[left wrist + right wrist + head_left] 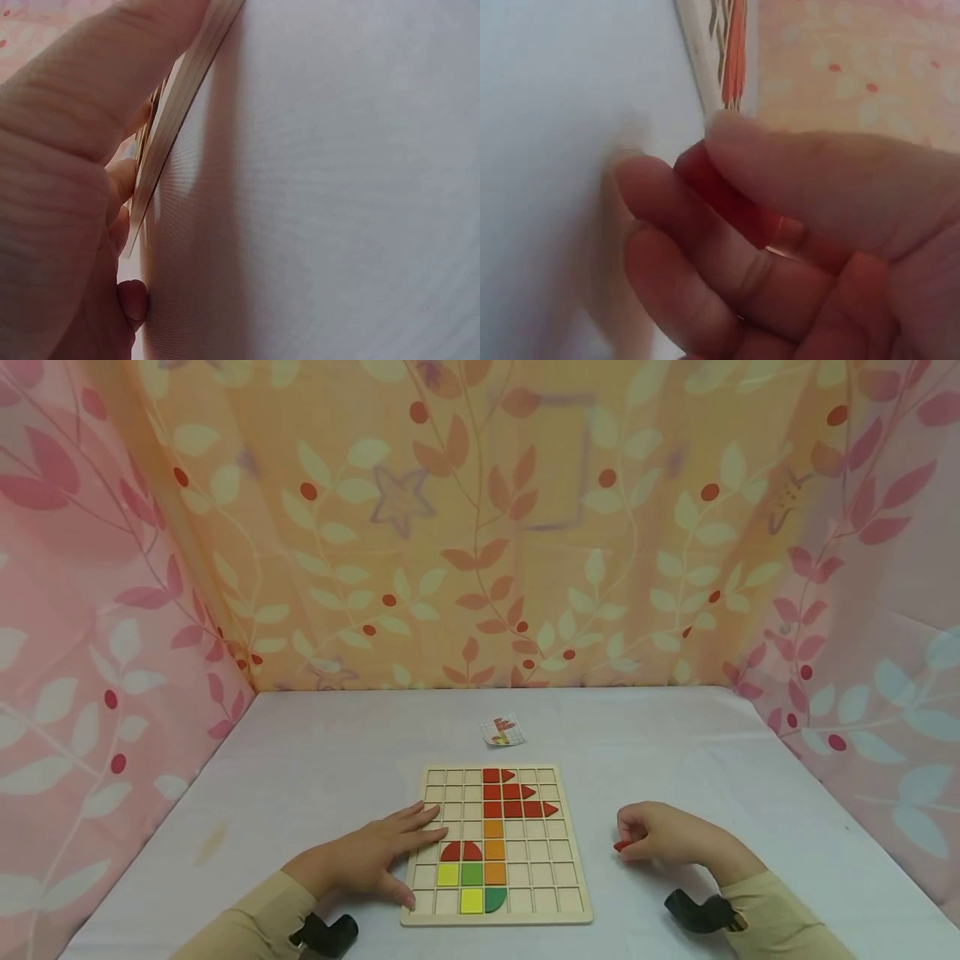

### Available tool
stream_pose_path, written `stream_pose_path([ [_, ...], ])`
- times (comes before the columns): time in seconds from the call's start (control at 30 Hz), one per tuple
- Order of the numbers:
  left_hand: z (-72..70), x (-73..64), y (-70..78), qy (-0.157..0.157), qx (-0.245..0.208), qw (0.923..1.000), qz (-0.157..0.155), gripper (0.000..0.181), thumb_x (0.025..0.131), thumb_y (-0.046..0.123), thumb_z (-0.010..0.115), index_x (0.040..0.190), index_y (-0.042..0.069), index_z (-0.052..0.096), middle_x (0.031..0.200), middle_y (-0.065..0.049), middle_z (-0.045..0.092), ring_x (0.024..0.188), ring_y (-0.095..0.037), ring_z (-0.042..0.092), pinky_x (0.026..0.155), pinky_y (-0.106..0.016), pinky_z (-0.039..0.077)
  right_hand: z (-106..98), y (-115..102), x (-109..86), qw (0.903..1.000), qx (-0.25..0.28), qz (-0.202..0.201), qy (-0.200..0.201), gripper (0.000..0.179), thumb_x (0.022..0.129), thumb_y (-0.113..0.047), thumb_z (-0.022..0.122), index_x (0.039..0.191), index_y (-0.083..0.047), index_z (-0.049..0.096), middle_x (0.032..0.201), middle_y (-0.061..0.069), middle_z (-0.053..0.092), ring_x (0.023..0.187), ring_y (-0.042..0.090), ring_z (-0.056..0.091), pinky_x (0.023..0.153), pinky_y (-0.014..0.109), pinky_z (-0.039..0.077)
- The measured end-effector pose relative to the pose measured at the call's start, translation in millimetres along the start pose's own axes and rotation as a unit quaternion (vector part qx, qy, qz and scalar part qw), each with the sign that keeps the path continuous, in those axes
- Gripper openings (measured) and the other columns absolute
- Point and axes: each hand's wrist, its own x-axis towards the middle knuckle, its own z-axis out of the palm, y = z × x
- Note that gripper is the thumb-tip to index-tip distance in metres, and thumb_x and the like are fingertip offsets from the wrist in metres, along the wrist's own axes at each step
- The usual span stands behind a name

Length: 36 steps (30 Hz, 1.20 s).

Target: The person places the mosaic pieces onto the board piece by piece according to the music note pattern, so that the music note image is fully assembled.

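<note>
A wooden grid board (540,860) lies on the table with coloured tiles in some of its cells. Three rows of red tiles (512,792) end in pointed pieces. Below them runs an orange column (493,850), with red quarter-rounds (461,852), yellow and green squares and a green quarter-round (495,900) beside or under it. My left hand (375,852) rests with spread fingers on the board's left edge. To the right of the board, my right hand (660,837) pinches a small red tile (724,195) between thumb and fingers, which partly hide its shape.
A small picture card (502,731) with a similar coloured pattern lies beyond the board. White cloth (337,752) covers the table. Patterned curtains (480,527) hang at the back and both sides. A black wrist device (701,912) sits at each sleeve.
</note>
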Motion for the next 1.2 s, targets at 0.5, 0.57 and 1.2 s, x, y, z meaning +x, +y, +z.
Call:
stream_pose_path([
  [0.5, 0.9, 0.4, -1.7, 0.002, 0.002, 1.0000, 0.007, 0.092, 0.066, 0.071, 0.058, 0.144, 0.038, 0.022, 0.154, 0.008, 0.008, 0.140, -0.025, 0.003, 0.101, -0.060, 0.021, 20.7, -64.8, 43.6, 0.9964, 0.002, -0.083, 0.015, 0.012, 0.076, -0.014, 0.074, 0.071, -0.017, 0.063, 0.065, -0.008, 0.057, 0.062, 0.011, 0.049, 0.054, 0.024, 0.040],
  [0.57, 0.9, 0.5, -2.0, 0.003, 0.001, 1.0000, 0.009, 0.092, 0.066, 0.070, 0.058, 0.144, 0.038, 0.022, 0.154, 0.007, 0.008, 0.140, -0.025, 0.003, 0.101, -0.060, 0.021, 25.3, -72.8, 48.2, 0.9958, 0.004, -0.091, 0.008, 0.010, 0.075, -0.015, 0.075, 0.071, -0.017, 0.066, 0.066, -0.009, 0.059, 0.063, 0.009, 0.050, 0.056, 0.024, 0.042],
  [1.2, -2.4, -1.4, 1.9, -0.002, -0.008, 1.0000, 0.003, 0.089, 0.068, 0.069, 0.058, 0.144, 0.038, 0.023, 0.154, 0.006, 0.008, 0.140, -0.025, 0.002, 0.101, -0.061, 0.019, 67.8, -137.6, 72.3, 0.9872, 0.020, -0.155, -0.034, 0.007, 0.079, -0.012, 0.071, 0.075, -0.018, 0.071, 0.069, -0.014, 0.062, 0.064, 0.000, 0.054, 0.063, 0.019, 0.045],
])
